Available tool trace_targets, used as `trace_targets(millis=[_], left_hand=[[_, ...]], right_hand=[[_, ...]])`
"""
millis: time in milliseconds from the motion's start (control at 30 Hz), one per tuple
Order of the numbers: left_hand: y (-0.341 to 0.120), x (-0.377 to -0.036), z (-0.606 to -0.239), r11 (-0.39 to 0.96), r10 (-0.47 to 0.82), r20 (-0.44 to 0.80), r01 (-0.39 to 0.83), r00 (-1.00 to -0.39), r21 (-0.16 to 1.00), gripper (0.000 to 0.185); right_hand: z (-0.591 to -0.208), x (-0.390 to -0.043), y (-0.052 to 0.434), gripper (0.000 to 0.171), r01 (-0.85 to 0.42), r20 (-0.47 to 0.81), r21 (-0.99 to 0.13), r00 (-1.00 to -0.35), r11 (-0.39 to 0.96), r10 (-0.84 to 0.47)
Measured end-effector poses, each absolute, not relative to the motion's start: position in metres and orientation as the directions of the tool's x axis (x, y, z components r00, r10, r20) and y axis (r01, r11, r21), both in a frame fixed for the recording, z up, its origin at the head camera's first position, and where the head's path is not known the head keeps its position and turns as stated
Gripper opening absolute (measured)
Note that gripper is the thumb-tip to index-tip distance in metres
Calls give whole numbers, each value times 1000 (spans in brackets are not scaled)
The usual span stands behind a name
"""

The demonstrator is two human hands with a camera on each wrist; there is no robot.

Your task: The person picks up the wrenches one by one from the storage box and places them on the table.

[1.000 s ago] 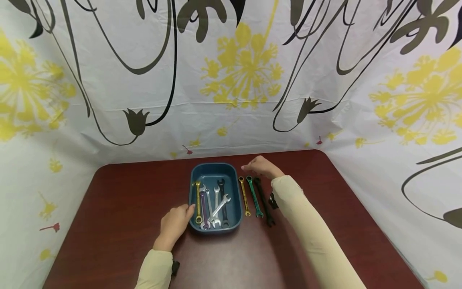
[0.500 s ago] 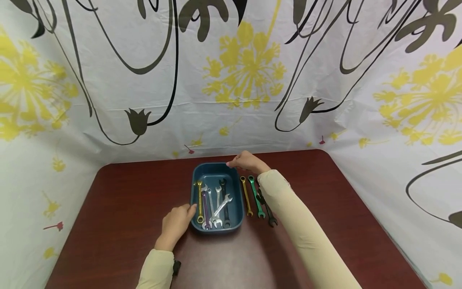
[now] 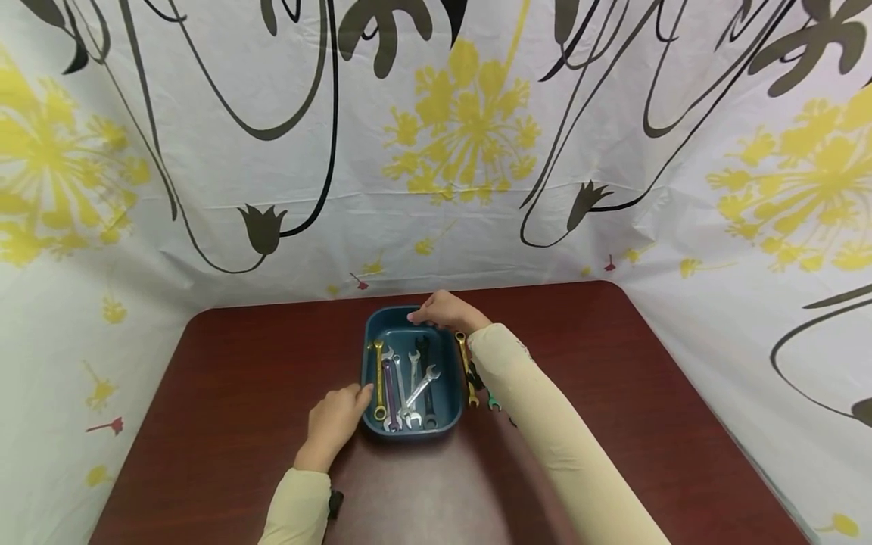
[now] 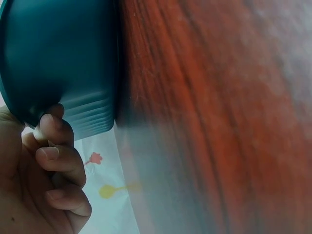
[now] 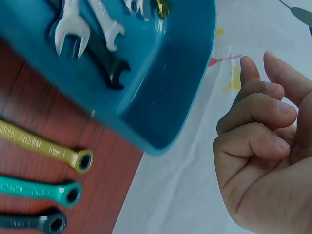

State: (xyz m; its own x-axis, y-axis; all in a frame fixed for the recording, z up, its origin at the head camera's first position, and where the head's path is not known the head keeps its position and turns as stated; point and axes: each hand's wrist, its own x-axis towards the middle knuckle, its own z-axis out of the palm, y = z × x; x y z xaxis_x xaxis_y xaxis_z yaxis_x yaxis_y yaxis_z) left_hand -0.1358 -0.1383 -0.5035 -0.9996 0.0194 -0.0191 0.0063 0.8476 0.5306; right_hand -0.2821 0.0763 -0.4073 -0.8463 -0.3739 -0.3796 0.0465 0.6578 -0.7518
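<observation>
left hand (image 3: pixel 333 421): fingers curled against tray (image 3: pixel 443 428) near-left corner, touching | right hand (image 3: pixel 444 311): loosely curled, holds nothing, over tray's far rim, forearm across wrenches (image 5: pixel 44 146)

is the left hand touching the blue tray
Touching. In the left wrist view, the left hand's curled fingers press against the outer wall of the blue tray; the head view agrees, showing it at the tray's near-left corner.

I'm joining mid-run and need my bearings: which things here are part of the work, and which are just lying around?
In the work:
blue tray, steadied by the left hand
wrenches in the tray
gold, green and black wrenches laid beside it
right hand, empty over the tray's far end

Just there:
red table
floral backdrop
</observation>
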Motion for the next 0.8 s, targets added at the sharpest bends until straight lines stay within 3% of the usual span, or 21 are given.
trace_targets(millis=[167, 800], left_hand=[[-139, -136, -504, 842, 14, -18, 2, -1000, 540, 43], [-141, -138, -507, 831, 27, -34, 3, -999, 557, 43]], right_hand=[[-412, -281, 62, 52, 25, -375, -754, -837, 656, -399], [-449, -276, 35, 49, 91, -516, -658, -778, 747, -359]])
